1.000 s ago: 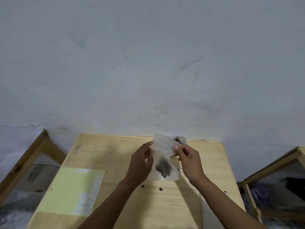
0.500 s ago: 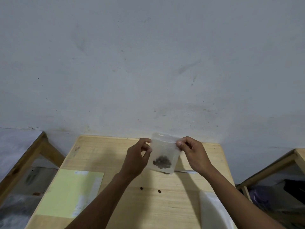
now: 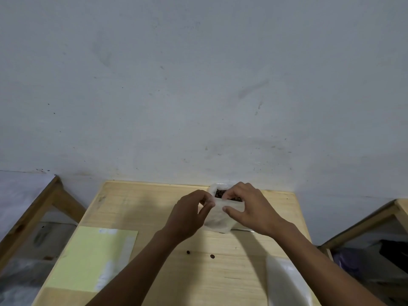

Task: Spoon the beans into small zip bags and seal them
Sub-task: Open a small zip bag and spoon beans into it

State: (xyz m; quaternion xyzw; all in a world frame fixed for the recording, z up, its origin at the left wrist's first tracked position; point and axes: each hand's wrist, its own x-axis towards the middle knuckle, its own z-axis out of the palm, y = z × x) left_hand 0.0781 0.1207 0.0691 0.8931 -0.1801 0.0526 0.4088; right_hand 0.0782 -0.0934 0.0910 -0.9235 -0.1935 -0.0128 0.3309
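Both my hands hold a small clear zip bag (image 3: 217,220) above the wooden table (image 3: 154,208). My left hand (image 3: 191,214) pinches the bag's top left corner. My right hand (image 3: 247,207) pinches the top edge from the right, thumb in front. Behind the bag, a white container of dark beans (image 3: 220,192) stands at the table's far edge, partly hidden by my right hand. A metal spoon handle (image 3: 242,230) lies on the table under my right wrist. Two loose beans (image 3: 199,254) lie on the table near me.
A yellow-green sheet (image 3: 92,259) lies at the table's left front. A stack of clear plastic bags (image 3: 284,283) lies at the right front under my right forearm. Wooden frames stand to the left (image 3: 33,215) and right (image 3: 364,219) of the table. A grey wall is right behind.
The bag has come down closer to the table and tilted towards me. My right hand moved left along the bag's top edge, nearer my left hand.
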